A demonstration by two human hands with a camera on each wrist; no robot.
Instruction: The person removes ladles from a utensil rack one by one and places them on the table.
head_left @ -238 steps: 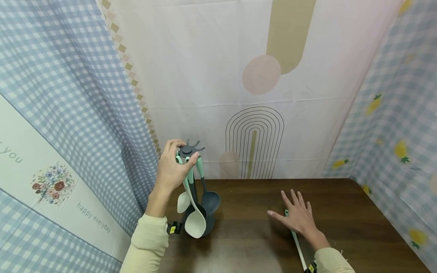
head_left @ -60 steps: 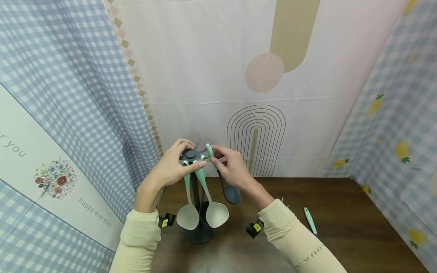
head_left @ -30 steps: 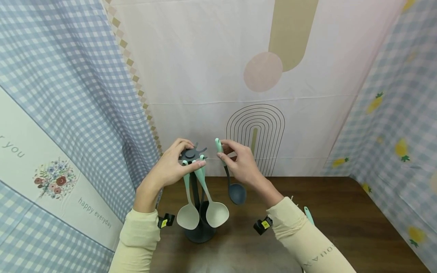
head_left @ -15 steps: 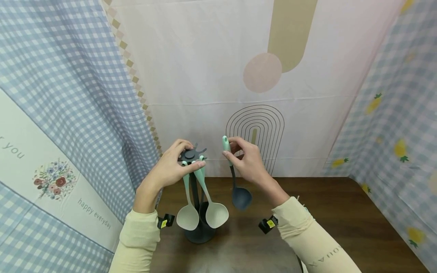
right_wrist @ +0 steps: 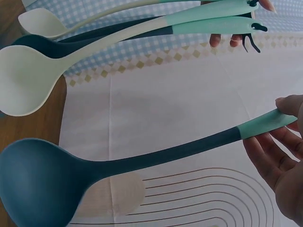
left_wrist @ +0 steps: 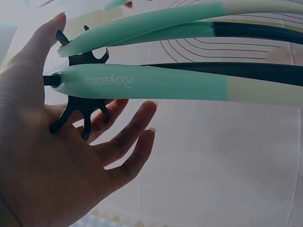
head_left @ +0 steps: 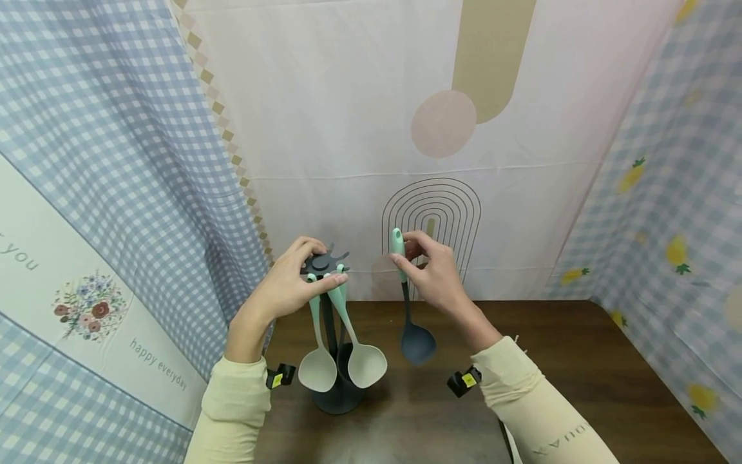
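Note:
My left hand [head_left: 284, 283] grips the top of a dark utensil rack [head_left: 321, 265], thumb and fingers spread across its hooked crown. From the hooks hang a white ladle [head_left: 367, 365], a second white ladle or spoon [head_left: 317, 369] and, partly hidden behind them, a dark ladle [right_wrist: 35, 45]. Their handles are mint green, and one handle [left_wrist: 142, 81] crosses close in front of the left palm. To the right of the rack, my right hand [head_left: 431, 270] pinches the mint handle of a dark blue ladle [head_left: 418, 343]. This ladle hangs bowl down, apart from the rack.
The rack's round base [head_left: 338, 401] stands on a brown wooden table [head_left: 568, 361]. A white patterned cloth [head_left: 324, 84] hangs behind, with checked curtains on the left [head_left: 151, 161] and right. A thin dark-and-white strip shows beside the right sleeve [head_left: 545, 412].
My right hand, open above a utensil on the table at first, later holds the dark blue ladle at the hooks and carries it rightward. The rack has turned; the left hand stays on top.

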